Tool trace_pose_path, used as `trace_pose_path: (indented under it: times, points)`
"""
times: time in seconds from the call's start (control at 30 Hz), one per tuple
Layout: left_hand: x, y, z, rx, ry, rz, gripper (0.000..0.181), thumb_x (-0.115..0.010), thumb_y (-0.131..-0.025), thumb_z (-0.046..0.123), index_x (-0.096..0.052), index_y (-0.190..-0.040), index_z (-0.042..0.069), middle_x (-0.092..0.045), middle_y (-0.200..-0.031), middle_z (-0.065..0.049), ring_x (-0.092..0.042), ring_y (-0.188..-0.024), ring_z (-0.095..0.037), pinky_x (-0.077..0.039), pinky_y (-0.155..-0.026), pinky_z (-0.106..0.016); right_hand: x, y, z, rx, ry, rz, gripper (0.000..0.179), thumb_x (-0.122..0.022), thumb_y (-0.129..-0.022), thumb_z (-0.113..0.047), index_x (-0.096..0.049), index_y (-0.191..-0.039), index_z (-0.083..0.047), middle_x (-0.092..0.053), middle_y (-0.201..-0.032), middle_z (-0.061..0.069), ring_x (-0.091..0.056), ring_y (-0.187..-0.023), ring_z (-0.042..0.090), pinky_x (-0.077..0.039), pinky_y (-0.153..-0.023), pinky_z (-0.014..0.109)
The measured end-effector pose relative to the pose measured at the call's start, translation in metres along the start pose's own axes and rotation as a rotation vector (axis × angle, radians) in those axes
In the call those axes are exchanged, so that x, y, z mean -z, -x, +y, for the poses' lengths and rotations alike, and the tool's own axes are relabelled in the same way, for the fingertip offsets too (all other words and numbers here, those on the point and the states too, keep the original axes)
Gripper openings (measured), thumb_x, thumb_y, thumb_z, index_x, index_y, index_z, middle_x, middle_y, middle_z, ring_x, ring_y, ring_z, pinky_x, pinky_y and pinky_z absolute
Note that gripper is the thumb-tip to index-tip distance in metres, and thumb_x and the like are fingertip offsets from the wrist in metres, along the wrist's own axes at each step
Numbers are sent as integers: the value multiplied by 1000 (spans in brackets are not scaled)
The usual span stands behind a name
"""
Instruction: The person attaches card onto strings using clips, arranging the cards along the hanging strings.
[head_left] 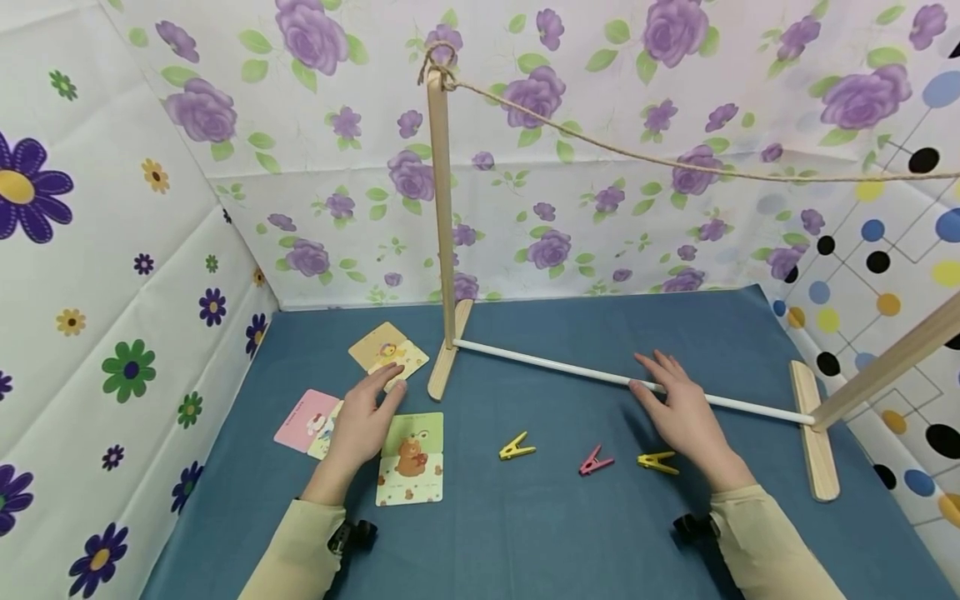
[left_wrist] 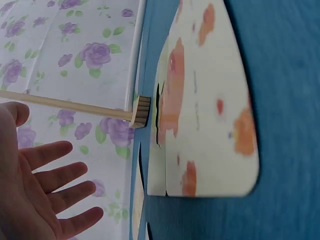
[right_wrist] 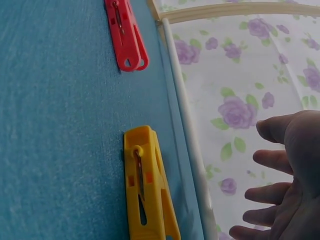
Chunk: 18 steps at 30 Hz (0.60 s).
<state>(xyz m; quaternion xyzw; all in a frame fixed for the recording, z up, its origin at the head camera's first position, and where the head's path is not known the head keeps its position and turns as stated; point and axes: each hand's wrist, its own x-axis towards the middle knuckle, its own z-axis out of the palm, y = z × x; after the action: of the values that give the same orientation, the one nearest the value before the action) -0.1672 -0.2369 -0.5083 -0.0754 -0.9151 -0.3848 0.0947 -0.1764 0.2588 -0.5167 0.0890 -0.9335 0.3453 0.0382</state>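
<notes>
My left hand (head_left: 362, 419), fingers spread and holding nothing, hovers over the cards at the left. It partly covers a pink card (head_left: 306, 417); a green bear card (head_left: 410, 458) lies just right of it and an orange card (head_left: 387, 352) beyond the fingertips. In the left wrist view the bear card (left_wrist: 210, 125) is close up, beside the spread fingers. My right hand (head_left: 686, 417), also empty with fingers extended, is over the white rod (head_left: 555, 365). Near it lie a yellow clothespin (head_left: 657, 462) and a pink clothespin (head_left: 596, 461); another yellow clothespin (head_left: 517, 447) sits further left.
A wooden post (head_left: 441, 208) on a flat foot stands at the back, tied with a twine line (head_left: 637, 156) that sags rightward. Another wooden post (head_left: 892, 367) rises at the right. Patterned cloth walls (head_left: 337, 167) enclose the blue tabletop (head_left: 480, 533).
</notes>
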Motion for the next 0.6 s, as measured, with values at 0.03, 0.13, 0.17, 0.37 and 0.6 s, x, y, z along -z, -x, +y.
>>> trace_pose_path:
  times: [0.03,0.13,0.17,0.37,0.6]
  points:
    - [0,0,1,1,22,13,49,-53,-114,38,-62,-149,5,-56,-156,-17,-47,-148,-41,-36,-118,-64,1,1,0,3,-7,5,62,-56,-113,-44,-45,-164,-11,-26,-172,26,-18,-159,50,-24,-115,79]
    - [-1,-1,4,6,95,58,43,-54,-114,33,-68,-143,5,-63,-148,-17,-55,-141,-40,-42,-114,-62,1,3,0,13,-26,19,61,-55,-113,-44,-48,-162,-10,-32,-170,26,-26,-156,51,-30,-113,77]
    - [-1,-1,5,9,118,71,41,-54,-114,32,-69,-141,5,-66,-145,-17,-58,-137,-39,-44,-112,-62,1,4,0,14,-35,24,59,-55,-113,-44,-49,-162,-10,-34,-169,26,-29,-155,51,-33,-113,76]
    - [-5,-3,15,76,371,87,44,-45,-117,34,-74,-133,4,-73,-131,-15,-68,-122,-32,-50,-104,-58,1,8,-1,-25,-151,54,52,-51,-115,-43,-56,-157,-13,-49,-161,22,-57,-136,47,-51,-100,60]
    - [-11,-9,21,118,590,63,51,-39,-119,36,-72,-132,0,-72,-130,-19,-68,-119,-37,-50,-102,-58,8,14,-2,-107,-312,54,55,-48,-114,-49,-58,-155,-14,-56,-156,18,-49,-144,43,-40,-111,67]
